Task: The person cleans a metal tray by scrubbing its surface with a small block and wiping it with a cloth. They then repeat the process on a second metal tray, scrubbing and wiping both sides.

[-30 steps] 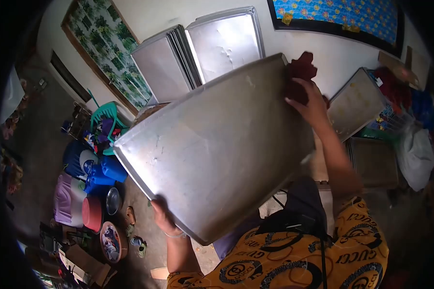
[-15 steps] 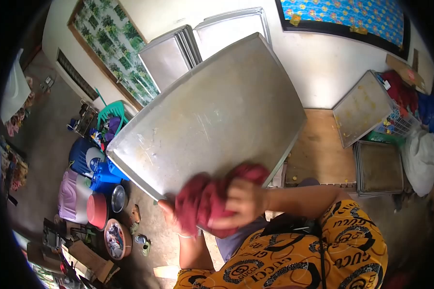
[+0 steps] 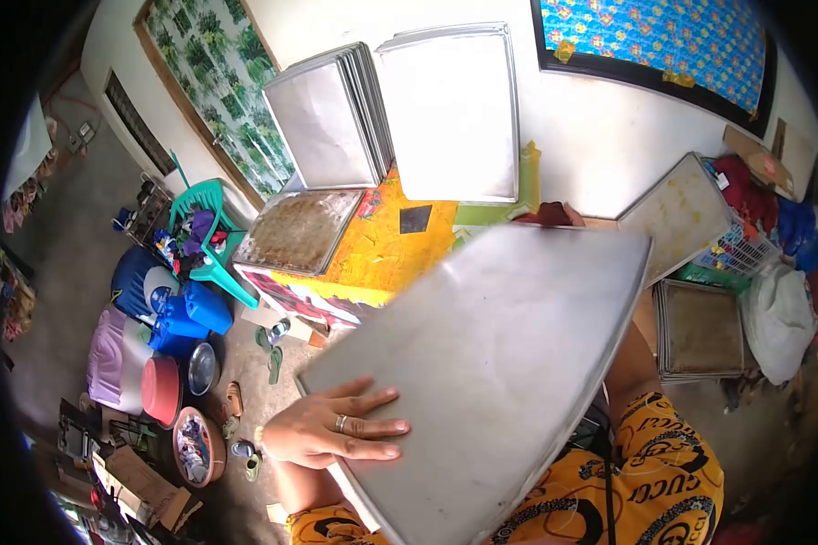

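Note:
A large silver metal tray (image 3: 482, 336) is tilted in front of my body, its smooth face up. My left hand (image 3: 336, 427) holds it at the left edge, the fingers spread across the face and the thumb out of sight; a ring shows on one finger. At the tray's far edge is my right hand (image 3: 573, 215), mostly hidden behind the tray, with a bunched maroon cloth (image 3: 543, 214) in it. My right forearm passes behind the tray.
Ahead, a table with a yellow cover (image 3: 386, 263) bears a stained tray (image 3: 298, 229) and upright stacked trays (image 3: 323, 118). More trays (image 3: 700, 327), a basket (image 3: 745, 245) and a white sack (image 3: 779, 322) stand right. Basins (image 3: 161, 391) and a green chair (image 3: 211, 268) are left.
The tray has come down and turned, so a smoother face shows instead of the scratched one. My right hand and the cloth have moved from its near edge to its far edge.

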A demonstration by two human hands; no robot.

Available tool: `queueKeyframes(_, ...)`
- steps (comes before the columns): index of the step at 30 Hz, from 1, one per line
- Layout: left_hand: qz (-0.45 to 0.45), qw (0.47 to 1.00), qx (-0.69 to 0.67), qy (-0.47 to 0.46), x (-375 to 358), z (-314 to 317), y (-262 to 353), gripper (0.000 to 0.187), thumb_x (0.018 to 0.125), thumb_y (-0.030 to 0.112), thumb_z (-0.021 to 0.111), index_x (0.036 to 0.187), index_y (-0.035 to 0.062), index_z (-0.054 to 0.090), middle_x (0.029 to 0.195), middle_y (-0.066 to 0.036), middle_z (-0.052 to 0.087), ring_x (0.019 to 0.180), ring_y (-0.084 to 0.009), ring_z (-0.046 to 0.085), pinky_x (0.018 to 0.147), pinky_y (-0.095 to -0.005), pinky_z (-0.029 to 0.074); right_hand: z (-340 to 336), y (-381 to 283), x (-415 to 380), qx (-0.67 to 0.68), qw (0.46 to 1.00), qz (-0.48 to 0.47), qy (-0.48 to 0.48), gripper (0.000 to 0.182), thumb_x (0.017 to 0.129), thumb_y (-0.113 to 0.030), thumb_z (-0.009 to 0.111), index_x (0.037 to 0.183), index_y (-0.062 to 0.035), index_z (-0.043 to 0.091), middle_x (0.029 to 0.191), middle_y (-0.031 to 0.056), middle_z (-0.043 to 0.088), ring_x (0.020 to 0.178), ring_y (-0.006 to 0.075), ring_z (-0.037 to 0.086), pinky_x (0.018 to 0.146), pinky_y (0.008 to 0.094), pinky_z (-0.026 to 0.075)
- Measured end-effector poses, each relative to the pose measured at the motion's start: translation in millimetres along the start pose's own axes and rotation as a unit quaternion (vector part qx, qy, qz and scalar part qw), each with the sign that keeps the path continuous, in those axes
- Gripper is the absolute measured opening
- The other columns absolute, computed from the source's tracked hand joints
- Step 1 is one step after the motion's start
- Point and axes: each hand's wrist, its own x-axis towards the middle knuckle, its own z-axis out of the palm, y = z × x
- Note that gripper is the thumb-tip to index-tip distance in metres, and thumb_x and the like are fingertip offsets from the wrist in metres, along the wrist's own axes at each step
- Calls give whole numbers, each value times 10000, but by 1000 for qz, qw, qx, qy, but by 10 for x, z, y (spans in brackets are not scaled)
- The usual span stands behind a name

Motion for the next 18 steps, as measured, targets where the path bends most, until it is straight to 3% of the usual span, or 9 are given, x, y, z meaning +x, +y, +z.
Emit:
queueKeyframes(1,-88,989,117,11,12,-23,110,582,717,0,559,1258,214,575,1356,-94,489,1311,-389,361,1067,-605,173,22,32,-57,8,1000,-11,-2,428,866,-397,577,1136,-69,521,1102,93,586,943,210,577,808,368,482)
queueKeyframes(3,-258,902,346,32,18,-53,282,636,671,3,554,1271,213,566,1359,-38,493,1320,-364,357,1068,-612,172,81,46,-162,4,998,-58,6,430,858,-374,588,1149,-66,516,1107,94,586,955,212,576,820,365,478)
queueKeyframes(5,-217,917,73,327,-5,0,113,556,780,151,523,1329,121,442,1399,-99,413,1311,-339,365,1082,-526,200,133,-44,-281,-19,994,-102,27,434,849,-351,599,1161,-62,511,1112,95,587,968,214,575,832,362,474)
queueKeyframes(6,-184,866,-72,459,-44,65,-53,560,834,225,508,1358,75,381,1419,-129,373,1307,-326,368,1089,-483,213,153,-99,-334,-36,991,-122,38,437,845,-340,604,1167,-61,509,1114,95,587,974,215,574,838,360,472)
queueKeyframes(8,-95,661,-344,660,-109,214,-365,652,942,373,477,1416,-17,257,1458,-189,294,1298,-301,376,1103,-397,241,208,-234,-416,-75,983,-158,61,445,836,-317,615,1180,-57,504,1119,96,587,987,217,573,849,357,468)
queueKeyframes(9,-133,668,-331,654,-90,293,-463,741,932,489,434,1424,-20,216,1443,-172,324,1287,-280,382,1074,-391,299,234,-312,-441,-97,978,-172,70,450,832,-306,621,1186,-56,502,1121,96,588,993,218,572,855,356,466)
queueKeyframes(12,-97,651,-411,630,-230,610,-670,757,874,419,584,1411,-2,254,1395,-162,379,1253,-282,420,1052,-401,342,321,-494,-466,-188,955,-209,90,467,819,-272,637,1204,-50,495,1128,98,588,1013,220,570,873,351,460)
queueKeyframes(15,-160,617,-420,646,-225,721,-570,615,827,331,649,1291,-12,435,1233,-183,527,1125,-282,532,967,-408,434,438,-674,-488,-336,908,-234,94,489,806,-238,654,1223,-45,488,1135,99,589,1032,223,569,890,347,454)
queueKeyframes(18,-77,562,-431,702,90,595,-368,507,850,354,586,1152,-49,527,1066,-194,616,933,-293,635,838,-407,525,520,-766,-401,-493,829,-243,107,514,793,-204,670,1242,-40,481,1143,101,589,1051,226,567,908,342,447)
